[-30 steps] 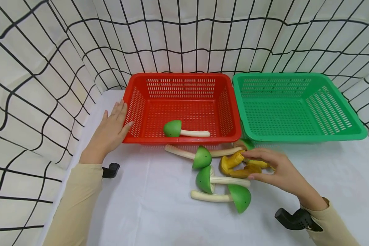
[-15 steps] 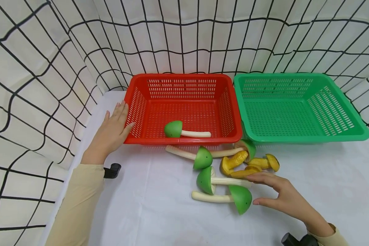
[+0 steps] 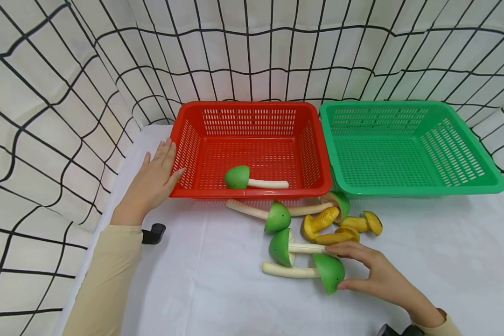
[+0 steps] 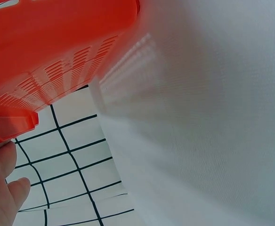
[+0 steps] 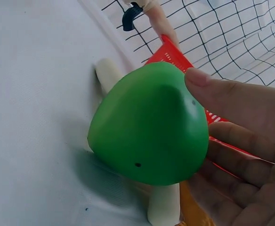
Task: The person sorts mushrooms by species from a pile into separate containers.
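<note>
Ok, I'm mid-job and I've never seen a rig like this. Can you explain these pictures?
There's no robot: these are a person's left hand and right hand. The wide view comes from a camera on the head, looking down; the two close views come from cameras on the wrists. On the white cloth stand a red basket and a green basket. One green-capped mushroom lies in the red basket; four others and some yellow mushrooms lie in front. The left hand rests against the red basket's side. The right hand is at a green cap, thumb by its edge; whether it grips, I can't tell.
</note>
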`<act>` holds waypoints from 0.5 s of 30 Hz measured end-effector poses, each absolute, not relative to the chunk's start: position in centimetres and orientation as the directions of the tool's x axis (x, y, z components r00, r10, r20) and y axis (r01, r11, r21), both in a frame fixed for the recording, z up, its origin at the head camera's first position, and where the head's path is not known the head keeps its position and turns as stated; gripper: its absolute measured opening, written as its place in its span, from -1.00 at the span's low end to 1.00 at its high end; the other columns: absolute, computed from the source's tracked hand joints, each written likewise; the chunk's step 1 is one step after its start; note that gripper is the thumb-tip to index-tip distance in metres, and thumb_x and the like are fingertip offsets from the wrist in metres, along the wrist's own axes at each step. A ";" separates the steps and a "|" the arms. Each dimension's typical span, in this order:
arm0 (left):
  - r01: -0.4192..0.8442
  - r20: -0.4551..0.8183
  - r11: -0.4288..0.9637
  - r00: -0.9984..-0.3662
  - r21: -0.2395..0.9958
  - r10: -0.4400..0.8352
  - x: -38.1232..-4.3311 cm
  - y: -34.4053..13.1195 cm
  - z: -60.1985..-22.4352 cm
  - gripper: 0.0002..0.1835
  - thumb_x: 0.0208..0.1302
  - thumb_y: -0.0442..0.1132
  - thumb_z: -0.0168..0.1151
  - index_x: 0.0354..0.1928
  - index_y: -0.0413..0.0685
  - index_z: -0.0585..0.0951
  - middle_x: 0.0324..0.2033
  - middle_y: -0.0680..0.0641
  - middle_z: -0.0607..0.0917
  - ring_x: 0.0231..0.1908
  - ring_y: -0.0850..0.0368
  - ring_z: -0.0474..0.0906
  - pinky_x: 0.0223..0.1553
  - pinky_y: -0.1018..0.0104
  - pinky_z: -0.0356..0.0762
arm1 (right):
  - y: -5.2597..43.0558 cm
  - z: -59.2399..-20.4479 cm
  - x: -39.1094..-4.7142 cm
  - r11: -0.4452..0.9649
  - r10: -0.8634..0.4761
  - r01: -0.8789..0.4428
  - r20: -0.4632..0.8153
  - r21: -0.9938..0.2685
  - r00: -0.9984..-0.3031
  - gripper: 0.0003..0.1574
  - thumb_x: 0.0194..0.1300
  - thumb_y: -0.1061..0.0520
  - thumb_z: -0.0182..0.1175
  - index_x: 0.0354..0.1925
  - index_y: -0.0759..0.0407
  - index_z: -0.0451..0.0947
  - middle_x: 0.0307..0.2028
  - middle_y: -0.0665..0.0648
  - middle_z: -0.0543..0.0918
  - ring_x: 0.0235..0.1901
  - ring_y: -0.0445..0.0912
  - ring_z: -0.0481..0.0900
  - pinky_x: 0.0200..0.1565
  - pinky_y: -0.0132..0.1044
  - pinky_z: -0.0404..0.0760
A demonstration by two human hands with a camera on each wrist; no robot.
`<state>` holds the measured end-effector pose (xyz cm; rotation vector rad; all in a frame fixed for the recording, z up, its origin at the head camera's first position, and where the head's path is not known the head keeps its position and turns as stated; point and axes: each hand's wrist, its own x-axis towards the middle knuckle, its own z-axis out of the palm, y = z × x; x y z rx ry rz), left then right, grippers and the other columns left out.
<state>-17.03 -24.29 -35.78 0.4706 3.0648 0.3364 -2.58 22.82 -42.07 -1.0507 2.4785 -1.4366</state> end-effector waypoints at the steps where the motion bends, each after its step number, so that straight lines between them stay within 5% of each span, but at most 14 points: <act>1: 0.293 0.010 0.931 -0.955 0.216 0.298 -17.0 -24.3 -35.8 -0.26 0.48 0.03 -0.26 0.44 -0.32 -0.19 0.45 -0.27 -0.18 0.44 -0.09 -0.36 0.35 -0.15 -0.35 | 22.8 -42.2 -2.6 0.313 -0.604 -0.526 0.261 -0.791 -0.753 -0.19 -0.09 0.19 0.48 0.17 0.23 0.46 0.10 0.12 0.55 0.07 -0.19 0.48 0.01 -0.42 0.49; 15: 0.286 0.012 0.931 -0.957 0.227 0.291 -16.9 -24.1 -35.6 -0.25 0.48 0.03 -0.26 0.44 -0.32 -0.19 0.45 -0.26 -0.19 0.44 -0.10 -0.35 0.35 -0.15 -0.35 | 22.1 -42.8 -2.7 0.308 -0.634 -0.571 0.284 -0.761 -0.720 -0.14 -0.11 0.06 0.50 0.19 0.20 0.45 0.12 0.09 0.53 0.19 -0.21 0.36 0.16 -0.58 0.23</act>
